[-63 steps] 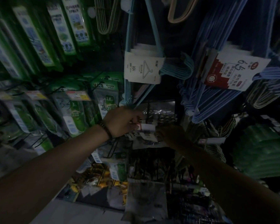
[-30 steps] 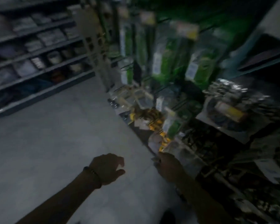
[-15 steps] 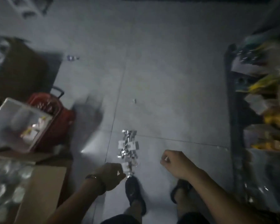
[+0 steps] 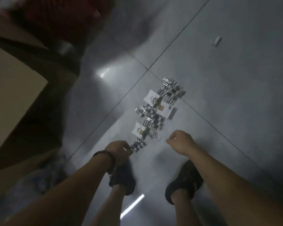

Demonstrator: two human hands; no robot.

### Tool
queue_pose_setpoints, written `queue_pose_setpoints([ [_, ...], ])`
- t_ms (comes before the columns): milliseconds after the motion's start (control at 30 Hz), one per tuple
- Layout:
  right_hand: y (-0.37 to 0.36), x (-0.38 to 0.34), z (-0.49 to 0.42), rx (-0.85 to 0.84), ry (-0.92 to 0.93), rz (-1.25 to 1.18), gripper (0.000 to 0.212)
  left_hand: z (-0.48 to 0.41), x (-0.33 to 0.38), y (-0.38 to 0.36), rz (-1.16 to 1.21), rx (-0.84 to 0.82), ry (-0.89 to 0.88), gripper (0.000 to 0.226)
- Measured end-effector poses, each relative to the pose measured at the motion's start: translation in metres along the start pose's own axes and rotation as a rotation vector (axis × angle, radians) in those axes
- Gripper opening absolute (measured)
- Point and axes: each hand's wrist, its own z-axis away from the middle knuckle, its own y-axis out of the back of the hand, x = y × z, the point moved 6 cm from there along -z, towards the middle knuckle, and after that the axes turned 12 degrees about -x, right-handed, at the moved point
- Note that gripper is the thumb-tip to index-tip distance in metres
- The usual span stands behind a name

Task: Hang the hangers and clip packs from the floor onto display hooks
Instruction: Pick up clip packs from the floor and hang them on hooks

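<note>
Head view showed the left hand (image 4: pixel 119 150), dark wristband (image 4: pixel 104 156) at its wrist, down at the near end of the row of clip packs (image 4: pixel 155 111). Its fingers were curled over the nearest cluster of metal clips and seemed to pinch it, though the fingertips were hidden behind the hand. The right hand (image 4: pixel 180 141) hung just beside the row on its other side, fingers curled in and holding nothing.

From the left hand the packs ran away and to the right along the grey floor (image 4: pixel 227 98), the long axis diagonal, with white cards (image 4: pixel 151 96) showing among the clips. The left hand was already on the near end; the right was near the middle packs but not touching. By my judgement the lift turned on that: pulled from one end, the row would probably trail.

Both shoes (image 4: pixel 185 181) stood just behind the hands. A cardboard box (image 4: pixel 15 88) and a red basket (image 4: pixel 60 15) sat well apart, to the left.

Half a second earlier the row pointed straight away from the feet and both hands were higher; two seconds earlier they were up at the display hooks.
</note>
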Motion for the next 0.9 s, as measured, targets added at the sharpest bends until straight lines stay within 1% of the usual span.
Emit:
queue_pose_setpoints([
  [100, -0.030, 0.007, -0.073, -0.020, -0.006, -0.010, 0.040, -0.078, -0.009, -0.007, 0.112, 0.032, 0.014, 0.030],
  [167, -0.050, 0.010, -0.115, -0.023, -0.023, -0.052, 0.048, -0.124, -0.005, -0.006, 0.239, 0.068, -0.007, 0.034],
  [200, -0.059, 0.013, -0.134, -0.018, -0.036, -0.078, 0.049, -0.144, 0.000, -0.006, 0.283, 0.092, -0.029, 0.036],
  [267, -0.078, 0.022, -0.166, 0.000, -0.059, -0.138, 0.044, -0.177, 0.010, -0.005, 0.313, 0.152, -0.079, 0.043],
  [333, -0.098, 0.031, -0.198, 0.024, -0.037, -0.181, 0.036, -0.204, 0.014, -0.007, 0.368, 0.197, -0.121, 0.052],
  [400, -0.116, 0.052, -0.234, 0.097, 0.000, -0.281, 0.033, -0.222, 0.014, -0.017, 0.420, 0.190, -0.117, 0.062],
  [433, -0.120, 0.055, -0.237, 0.148, 0.015, -0.330, 0.029, -0.228, 0.013, -0.025, 0.432, 0.175, -0.114, 0.060],
  [467, -0.123, 0.060, -0.239, 0.182, 0.038, -0.337, 0.027, -0.231, 0.010, -0.034, 0.449, 0.162, -0.119, 0.055],
  [533, -0.120, 0.045, -0.213, 0.246, 0.111, -0.335, 0.027, -0.225, 0.004, -0.049, 0.458, 0.131, -0.124, 0.041],
  [567, -0.115, 0.036, -0.195, 0.275, 0.156, -0.355, 0.028, -0.220, 0.001, -0.051, 0.428, 0.141, -0.139, 0.039],
  [600, -0.111, 0.029, -0.179, 0.294, 0.195, -0.374, 0.028, -0.213, -0.001, -0.051, 0.402, 0.158, -0.148, 0.046],
  [667, -0.098, 0.021, -0.152, 0.309, 0.248, -0.345, 0.027, -0.196, -0.006, -0.044, 0.394, 0.230, -0.161, 0.072],
  [733, -0.082, 0.015, -0.132, 0.285, 0.243, -0.266, 0.025, -0.176, -0.008, -0.026, 0.344, 0.375, -0.186, 0.094],
  [767, -0.072, 0.013, -0.122, 0.266, 0.235, -0.228, 0.024, -0.168, -0.005, -0.017, 0.267, 0.423, -0.208, 0.101],
  [800, -0.062, 0.012, -0.115, 0.245, 0.226, -0.207, 0.023, -0.163, -0.001, -0.010, 0.183, 0.444, -0.234, 0.104],
  [833, -0.053, 0.010, -0.107, 0.224, 0.222, -0.209, 0.023, -0.159, 0.007, -0.006, 0.125, 0.433, -0.264, 0.102],
  [867, -0.046, 0.010, -0.100, 0.211, 0.227, -0.219, 0.023, -0.159, 0.013, -0.004, 0.122, 0.405, -0.283, 0.096],
  [900, -0.039, 0.010, -0.094, 0.208, 0.224, -0.212, 0.023, -0.158, 0.020, -0.003, 0.172, 0.379, -0.301, 0.086],
])
